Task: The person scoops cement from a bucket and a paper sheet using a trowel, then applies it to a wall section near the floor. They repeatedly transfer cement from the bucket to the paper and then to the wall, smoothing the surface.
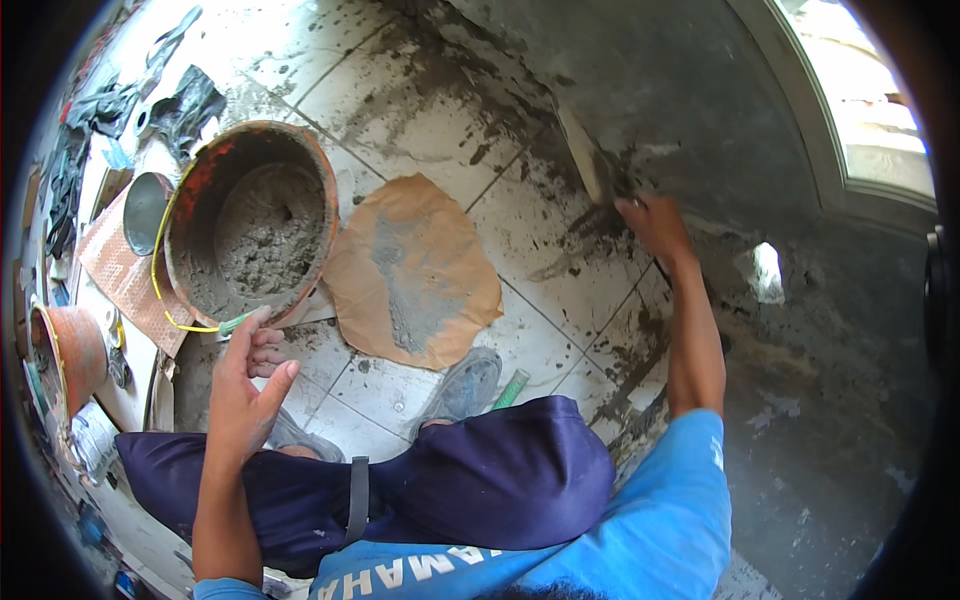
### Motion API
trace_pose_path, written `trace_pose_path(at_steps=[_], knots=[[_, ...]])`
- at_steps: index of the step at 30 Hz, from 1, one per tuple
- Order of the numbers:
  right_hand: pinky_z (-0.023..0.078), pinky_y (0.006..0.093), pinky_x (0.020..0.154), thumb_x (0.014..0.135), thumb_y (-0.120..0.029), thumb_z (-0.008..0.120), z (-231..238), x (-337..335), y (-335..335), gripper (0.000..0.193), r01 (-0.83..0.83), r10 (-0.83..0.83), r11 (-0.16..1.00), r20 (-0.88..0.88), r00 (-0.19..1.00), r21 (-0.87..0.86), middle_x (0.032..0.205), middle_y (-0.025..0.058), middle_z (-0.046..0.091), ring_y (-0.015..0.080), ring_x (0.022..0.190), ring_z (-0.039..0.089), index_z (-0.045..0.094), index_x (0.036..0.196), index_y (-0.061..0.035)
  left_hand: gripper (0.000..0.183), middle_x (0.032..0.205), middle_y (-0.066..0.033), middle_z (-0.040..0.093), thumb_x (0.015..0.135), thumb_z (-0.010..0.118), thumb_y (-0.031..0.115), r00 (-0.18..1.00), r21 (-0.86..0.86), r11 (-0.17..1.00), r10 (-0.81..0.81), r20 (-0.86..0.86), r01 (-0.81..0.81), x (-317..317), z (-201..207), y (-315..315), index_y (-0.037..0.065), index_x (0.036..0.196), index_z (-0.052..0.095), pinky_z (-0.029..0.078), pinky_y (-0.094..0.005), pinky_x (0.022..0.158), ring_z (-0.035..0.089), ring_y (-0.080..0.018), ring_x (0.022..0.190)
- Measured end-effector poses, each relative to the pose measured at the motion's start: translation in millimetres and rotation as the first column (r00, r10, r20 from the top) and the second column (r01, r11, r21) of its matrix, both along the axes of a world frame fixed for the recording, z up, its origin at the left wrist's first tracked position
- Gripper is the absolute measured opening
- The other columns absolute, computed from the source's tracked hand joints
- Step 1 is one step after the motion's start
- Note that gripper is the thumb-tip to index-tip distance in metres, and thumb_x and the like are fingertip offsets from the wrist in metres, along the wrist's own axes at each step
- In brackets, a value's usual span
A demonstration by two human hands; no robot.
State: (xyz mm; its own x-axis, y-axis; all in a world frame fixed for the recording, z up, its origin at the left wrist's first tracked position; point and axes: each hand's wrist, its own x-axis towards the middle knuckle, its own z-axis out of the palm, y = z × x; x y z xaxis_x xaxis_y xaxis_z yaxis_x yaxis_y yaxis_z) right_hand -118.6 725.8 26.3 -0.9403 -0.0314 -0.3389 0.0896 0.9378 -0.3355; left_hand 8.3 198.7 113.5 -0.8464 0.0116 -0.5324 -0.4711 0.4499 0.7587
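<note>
My left hand (252,385) is held in front of the near rim of an orange-brown bucket (322,170). Its fingers are loosely bent, the thumb stands apart, and nothing is in it. Wet grey mortar (270,235) covers the bottom of the bucket. Stretched out to the right, my right hand (655,230) is closed low against the grey wall (670,110). Whatever its fingers hold is hidden. Just beyond them, a long pale strip (582,155) lies along the foot of the wall; I cannot tell if it is a blade.
Brown paper (465,265) smeared with grey cement lies on the tiled floor (540,320) before my shoes (462,385). A green tube (511,388) is beside them. At the left are a smaller orange bucket (80,345), black plastic (190,105) and a grey round container (147,210). A window frame (800,110) is at upper right.
</note>
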Motion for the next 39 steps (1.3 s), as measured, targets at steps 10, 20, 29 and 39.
trace_pose_path(at_steps=[10, 20, 29, 39], knots=[[0.050, 0.0486, 0.071, 0.088, -0.038, 0.055, -9.6, 107.1, -95.8, 0.038, -0.185, 0.104, 0.964, 0.371, 0.923, 0.191, 0.079, 0.0236, 0.064, 0.0409, 0.080, 0.062, 0.060, 0.098, -0.0014, 0.062, 0.109, -0.0118, 0.059, 0.079, 0.070, 0.015, 0.991, -0.046, 0.997, -0.066, -0.120, 0.061, -1.6, 30.1, -13.5, 0.000, 0.133, 0.044, 0.046, -0.0274, 0.081, 0.055, -0.0143, 0.089], [0.048, 0.0488, 0.070, 0.086, -0.032, 0.058, -45.9, 135.8, -168.0, 0.034, -0.125, 0.113, 0.986, 0.115, 0.987, 0.107, 0.086, 0.0215, 0.064, 0.0405, 0.080, 0.061, 0.056, 0.100, -0.0002, 0.055, 0.104, -0.0135, 0.063, 0.075, 0.075, 0.014, 0.950, -0.282, 0.947, -0.219, -0.225, 0.152, 4.5, 58.7, -52.3, 0.001, 0.124, 0.053, 0.047, -0.0331, 0.079, 0.059, -0.0225, 0.088], [0.050, 0.0472, 0.069, 0.089, -0.038, 0.056, -88.5, 153.2, -167.3, 0.036, -0.056, 0.049, 0.967, 0.034, 0.998, 0.247, 0.088, 0.0205, 0.065, 0.0389, 0.078, 0.064, 0.059, 0.097, -0.0021, 0.041, 0.100, -0.0097, 0.062, 0.084, 0.068, 0.018, 0.977, -0.313, 0.950, -0.051, -0.207, -0.017, -26.5, 75.5, -181.1, 0.002, 0.120, 0.055, 0.047, -0.0275, 0.078, 0.058, -0.0143, 0.086], [0.048, 0.0499, 0.074, 0.088, -0.040, 0.054, -61.6, 169.2, -185.5, 0.041, 0.090, -0.132, 0.986, 0.327, 0.936, 0.140, 0.087, 0.0257, 0.064, 0.0423, 0.085, 0.061, 0.059, 0.101, -0.0017, 0.036, 0.092, -0.0061, 0.060, 0.083, 0.067, 0.010, 0.931, -0.254, 0.896, -0.351, 0.094, 0.364, -32.9, 43.7, -205.2, 0.001, 0.116, 0.057, 0.046, -0.0261, 0.075, 0.056, -0.0129, 0.080]])
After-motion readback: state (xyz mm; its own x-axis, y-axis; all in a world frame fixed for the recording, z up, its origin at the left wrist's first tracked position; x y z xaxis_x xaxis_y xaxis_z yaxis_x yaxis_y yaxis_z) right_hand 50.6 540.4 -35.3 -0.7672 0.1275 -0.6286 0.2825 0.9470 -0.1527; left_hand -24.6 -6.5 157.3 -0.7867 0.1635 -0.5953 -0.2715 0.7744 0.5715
